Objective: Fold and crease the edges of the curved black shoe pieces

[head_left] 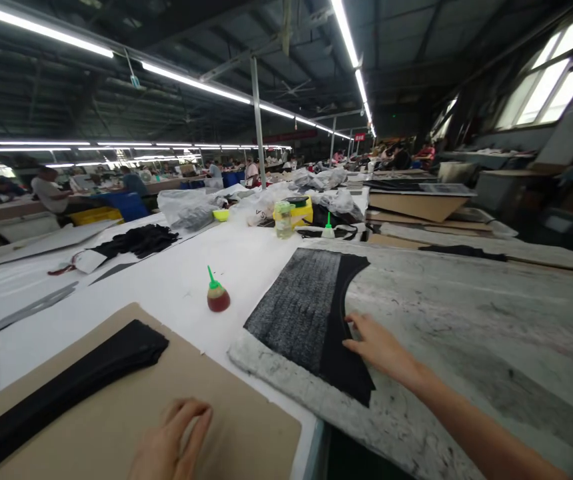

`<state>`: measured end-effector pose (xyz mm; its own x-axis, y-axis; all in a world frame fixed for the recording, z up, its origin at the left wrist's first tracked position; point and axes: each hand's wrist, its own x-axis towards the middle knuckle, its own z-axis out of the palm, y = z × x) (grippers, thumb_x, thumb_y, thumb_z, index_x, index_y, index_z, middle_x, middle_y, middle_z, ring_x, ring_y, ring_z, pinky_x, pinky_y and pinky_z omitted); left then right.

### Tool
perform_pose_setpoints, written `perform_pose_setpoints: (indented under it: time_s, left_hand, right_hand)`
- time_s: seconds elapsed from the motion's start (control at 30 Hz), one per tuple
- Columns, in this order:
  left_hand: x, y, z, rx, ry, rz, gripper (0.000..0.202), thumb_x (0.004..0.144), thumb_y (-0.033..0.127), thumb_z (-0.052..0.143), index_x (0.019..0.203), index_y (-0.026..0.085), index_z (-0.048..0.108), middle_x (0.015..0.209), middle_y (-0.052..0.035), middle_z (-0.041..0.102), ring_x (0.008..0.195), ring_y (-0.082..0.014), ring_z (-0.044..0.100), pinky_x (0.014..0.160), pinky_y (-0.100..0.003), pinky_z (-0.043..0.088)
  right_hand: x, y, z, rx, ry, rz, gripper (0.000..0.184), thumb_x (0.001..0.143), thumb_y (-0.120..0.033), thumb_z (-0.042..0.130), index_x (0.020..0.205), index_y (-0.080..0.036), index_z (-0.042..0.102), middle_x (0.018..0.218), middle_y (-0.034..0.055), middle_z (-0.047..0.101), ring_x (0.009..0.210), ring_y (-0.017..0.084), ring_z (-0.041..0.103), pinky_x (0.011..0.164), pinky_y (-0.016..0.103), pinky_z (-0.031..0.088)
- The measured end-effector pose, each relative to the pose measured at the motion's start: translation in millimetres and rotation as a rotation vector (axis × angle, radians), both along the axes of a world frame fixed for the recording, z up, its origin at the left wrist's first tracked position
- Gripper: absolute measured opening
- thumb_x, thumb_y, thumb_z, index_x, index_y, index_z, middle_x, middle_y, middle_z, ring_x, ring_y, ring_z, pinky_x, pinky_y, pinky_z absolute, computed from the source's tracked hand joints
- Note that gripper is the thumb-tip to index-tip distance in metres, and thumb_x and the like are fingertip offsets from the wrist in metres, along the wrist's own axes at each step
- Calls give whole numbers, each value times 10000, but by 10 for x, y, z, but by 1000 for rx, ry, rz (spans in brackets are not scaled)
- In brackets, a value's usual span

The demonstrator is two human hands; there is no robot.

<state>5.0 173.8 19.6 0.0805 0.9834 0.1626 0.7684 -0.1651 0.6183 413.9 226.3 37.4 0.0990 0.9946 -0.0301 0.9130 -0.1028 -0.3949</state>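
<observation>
A black fabric panel (311,307), with a speckled grey-black section on its left, lies flat on the grey padded board to the right. My right hand (379,347) reaches to the panel's curved right edge, its thumb and fingers apart and touching the cloth. Low in the view, my left hand (173,440) hovers over or rests on a tan cardboard sheet (236,413); its fingers are loosely bent and apart, with nothing visible in them. A folded strip of black fabric (66,383) lies on the cardboard, left of that hand.
A squeeze bottle (218,297) with red-brown liquid and a green nozzle stands on the white table (176,267). Behind are a second green-nozzle bottle (328,230), a clear jar (283,220), a black cloth pile (141,240) and plastic bags (186,208). Other people work far off.
</observation>
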Motion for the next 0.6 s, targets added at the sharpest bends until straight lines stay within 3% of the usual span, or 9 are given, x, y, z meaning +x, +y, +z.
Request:
perform_pose_setpoints:
  time_s: [0.13,0.23,0.33,0.43,0.6]
  left_hand:
    - [910,-2,252,-58,-55,-160,283,860,401,437,883,277,691,1000,-47,666,977,-253,632,885,-389,485]
    - [1308,-21,383,-72,-130,-205,258,858,333,433,851,241,674,974,-61,646,951,-241,620,879,-385,469]
    - [1510,-27,397,-66,-147,-224,226,854,270,446,838,227,667,950,-64,634,927,-234,610,855,-376,461]
    - [1636,-45,314,-47,-107,-257,213,852,204,454,864,226,665,963,-66,629,933,-232,600,858,-378,453]
    - [1802,-150,173,-80,13,-351,264,838,111,452,943,226,665,1013,-54,626,990,-231,564,895,-379,435]
  right_hand:
    - [-85,-52,-78,7,141,-46,598,748,-234,648,1306,-105,475,1184,153,536,955,236,593,838,320,449]
    - [-110,-5,-101,32,235,-72,628,730,-211,644,1322,-118,457,1233,153,507,953,216,584,808,302,453]
    - [-59,28,-152,45,317,-90,624,709,-176,623,1312,-135,466,1227,135,521,955,210,582,798,299,456]
    - [10,8,-235,44,392,-80,584,723,-148,547,1304,-145,484,1121,101,584,937,207,594,804,310,463]
    - [100,-127,-326,14,518,86,468,748,-115,350,1107,-197,638,970,25,680,941,192,626,883,339,471]
